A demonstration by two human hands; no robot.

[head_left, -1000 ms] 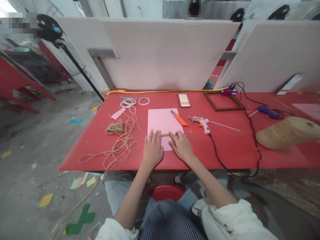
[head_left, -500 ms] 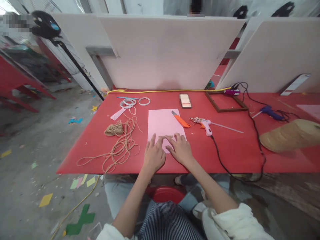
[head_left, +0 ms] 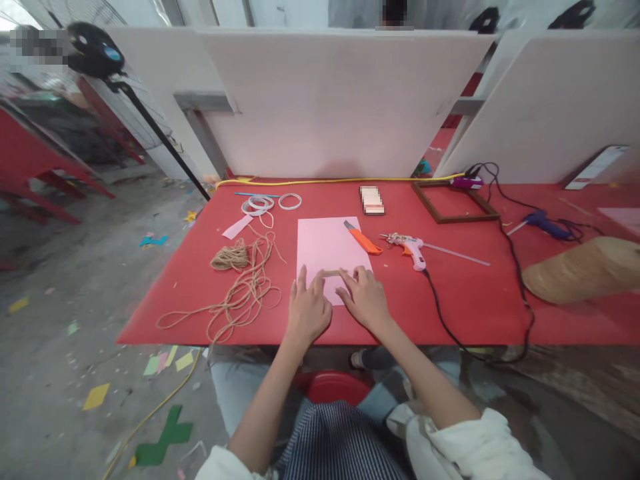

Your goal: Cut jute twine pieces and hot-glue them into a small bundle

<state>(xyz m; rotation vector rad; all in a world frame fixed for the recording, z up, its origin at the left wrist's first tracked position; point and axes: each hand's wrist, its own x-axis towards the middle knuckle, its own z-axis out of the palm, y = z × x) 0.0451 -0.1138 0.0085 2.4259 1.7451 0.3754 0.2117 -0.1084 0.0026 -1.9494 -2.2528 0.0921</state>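
A sheet of pink paper (head_left: 327,243) lies on the red table in front of me. Across its lower part runs a short tan strip (head_left: 332,273), which looks like cut twine laid side by side. My left hand (head_left: 309,303) lies palm down with fingers spread, its index fingertip at the strip's left end. At the right end, fingertips of my right hand (head_left: 367,297) press down, the fingers also stretched out. Part of the strip may be hidden under the fingers. An orange utility knife (head_left: 364,239) rests on the paper's upper right edge.
Left of the paper lie a twine bundle (head_left: 230,256), loose twine (head_left: 243,293) and white rings (head_left: 257,205). To the right are a pink glue gun (head_left: 407,248) with a trailing black cord (head_left: 440,317), a wooden frame (head_left: 437,215) and a tan cylinder (head_left: 580,270). White boards (head_left: 340,100) stand behind.
My right fingers have shifted slightly right and lifted a little, so more of the tan strip shows between my hands. The other things lie where they were; the view has shifted slightly.
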